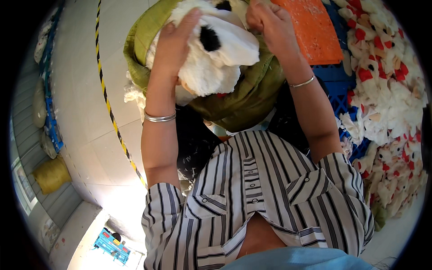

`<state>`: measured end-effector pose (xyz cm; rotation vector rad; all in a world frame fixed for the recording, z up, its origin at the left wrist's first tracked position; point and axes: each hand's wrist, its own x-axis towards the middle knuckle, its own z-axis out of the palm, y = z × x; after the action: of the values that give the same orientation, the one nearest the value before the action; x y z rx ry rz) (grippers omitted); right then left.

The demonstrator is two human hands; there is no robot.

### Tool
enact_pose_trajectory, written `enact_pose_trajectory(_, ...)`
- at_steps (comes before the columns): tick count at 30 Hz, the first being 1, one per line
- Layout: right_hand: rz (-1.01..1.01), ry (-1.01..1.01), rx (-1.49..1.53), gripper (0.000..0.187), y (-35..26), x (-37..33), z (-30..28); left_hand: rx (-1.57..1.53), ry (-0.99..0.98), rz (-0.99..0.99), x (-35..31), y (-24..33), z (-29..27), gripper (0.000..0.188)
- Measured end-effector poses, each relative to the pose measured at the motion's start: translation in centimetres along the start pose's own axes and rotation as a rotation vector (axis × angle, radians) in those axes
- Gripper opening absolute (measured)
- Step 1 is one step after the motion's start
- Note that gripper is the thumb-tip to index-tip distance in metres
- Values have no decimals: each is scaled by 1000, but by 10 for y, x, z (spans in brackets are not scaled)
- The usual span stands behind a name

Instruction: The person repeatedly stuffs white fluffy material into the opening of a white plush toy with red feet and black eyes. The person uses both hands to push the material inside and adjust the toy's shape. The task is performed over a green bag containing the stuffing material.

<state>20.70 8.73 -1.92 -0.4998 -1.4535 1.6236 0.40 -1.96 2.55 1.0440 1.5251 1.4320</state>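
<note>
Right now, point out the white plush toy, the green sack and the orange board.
white plush toy [211,67], head view, on its fluffy white body.
green sack [243,103], head view, on its front wall.
orange board [315,31], head view, on its flat top.

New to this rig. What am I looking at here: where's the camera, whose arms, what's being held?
There is one picture, from a fisheye camera worn on a person's head, looking down, so edges bend. The two bare forearms belong to the wearer, who has a striped shirt. The left hand presses on a white plush toy with black patches, which sits in the mouth of a green sack. The right hand grips at the top of the toy or sack; exactly which is hard to tell. Beside it lie an orange board on blue crates and a heap of white-and-red plush pieces.
</note>
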Motion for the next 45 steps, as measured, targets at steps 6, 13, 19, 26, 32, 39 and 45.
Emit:
enact_pose_trajectory(6, 222, -160, -294, 25, 3, -21, 40, -330, 208, -64, 5, -10, -4, 40)
enact_pose_trajectory(13, -15, 123, -193, 21, 9, -17, 53, -192, 166, -28, 1, -21, 17, 39)
enact_pose_trajectory(19, 11, -67, -371, 35, 6, -13, 42, -294, 196, -75, 5, -16, 3, 38)
enact_pose_trajectory(26, -32, -91, -648, 27, 18, -16, 39, -305, 224, -25, -2, -9, 7, 39)
enact_pose_trajectory(32, 285, -143, -240, 27, 14, -17, 46, -235, 191, -11, 2, -19, -4, 36)
enact_pose_trajectory(39, 484, -167, 7, 25, 16, -16, 38, -295, 112, 57, -3, -19, 12, 31)
enact_pose_trajectory(45, 365, -100, 16, 22, 19, -13, 41, -240, 140, 92, -5, -17, 12, 30)
